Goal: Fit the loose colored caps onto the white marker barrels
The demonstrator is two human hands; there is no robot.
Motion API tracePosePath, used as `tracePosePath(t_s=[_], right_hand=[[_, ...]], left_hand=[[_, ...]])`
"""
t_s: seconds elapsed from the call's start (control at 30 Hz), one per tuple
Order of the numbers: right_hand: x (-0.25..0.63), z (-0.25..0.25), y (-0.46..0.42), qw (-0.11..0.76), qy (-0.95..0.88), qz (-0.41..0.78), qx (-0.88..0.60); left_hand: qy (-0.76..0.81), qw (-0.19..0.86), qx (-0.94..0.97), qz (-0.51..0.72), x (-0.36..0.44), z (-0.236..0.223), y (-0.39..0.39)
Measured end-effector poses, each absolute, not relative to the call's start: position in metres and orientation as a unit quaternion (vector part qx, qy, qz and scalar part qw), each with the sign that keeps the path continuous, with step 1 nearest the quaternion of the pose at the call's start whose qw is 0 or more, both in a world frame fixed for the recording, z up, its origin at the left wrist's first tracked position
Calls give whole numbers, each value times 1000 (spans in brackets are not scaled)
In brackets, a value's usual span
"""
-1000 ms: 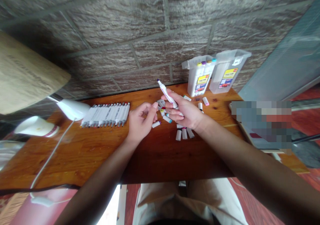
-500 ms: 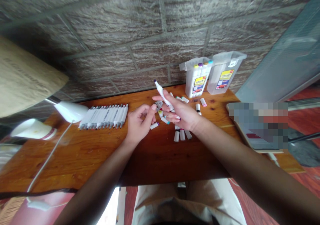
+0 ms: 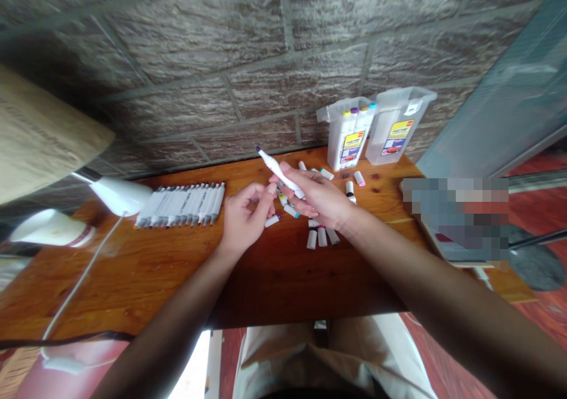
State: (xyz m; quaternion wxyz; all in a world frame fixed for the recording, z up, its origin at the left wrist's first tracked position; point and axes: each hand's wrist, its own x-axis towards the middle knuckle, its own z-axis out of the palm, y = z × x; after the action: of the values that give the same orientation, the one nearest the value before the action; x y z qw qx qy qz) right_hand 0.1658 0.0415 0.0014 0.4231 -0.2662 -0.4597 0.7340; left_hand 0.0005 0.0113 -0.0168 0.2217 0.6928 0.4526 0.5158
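My right hand (image 3: 324, 195) is closed around a white marker (image 3: 275, 167), which slants up to the left with its dark purple tip bare. Close beside it, my left hand (image 3: 245, 217) has its fingers curled in and the thumb pressed toward them; whatever it may hold is hidden. Beneath and around the hands lie several loose marker caps (image 3: 322, 237), white with coloured ends, partly covered by my right hand. To the left, a row of white and grey markers (image 3: 181, 205) lies side by side on the wooden table (image 3: 177, 269).
Against the stone wall stand two clear plastic boxes, one holding markers (image 3: 349, 133) and the other beside it (image 3: 392, 127). A desk lamp (image 3: 119, 193) with its cord and a paper cup (image 3: 53, 228) are at the left. A blurred-out flat object (image 3: 456, 222) lies right.
The marker in my right hand has tilted lower, its tip swinging left and down. My left hand stays curled nearly in place. The whole view has shifted slightly.
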Motion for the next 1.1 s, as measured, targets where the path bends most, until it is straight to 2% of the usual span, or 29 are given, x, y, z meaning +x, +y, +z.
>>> tracePosePath(t_s=[0.23,0.53,1.1], right_hand=[[162,-1,40,406,-451,749,-267],[163,-3,39,405,-507,711,-271],[160,2,29,399,-584,676,-207]], left_hand=[[446,235,689,521,0,-17,11],[430,294,673,526,2,-15,14],[415,258,714,501,-2,-17,9]])
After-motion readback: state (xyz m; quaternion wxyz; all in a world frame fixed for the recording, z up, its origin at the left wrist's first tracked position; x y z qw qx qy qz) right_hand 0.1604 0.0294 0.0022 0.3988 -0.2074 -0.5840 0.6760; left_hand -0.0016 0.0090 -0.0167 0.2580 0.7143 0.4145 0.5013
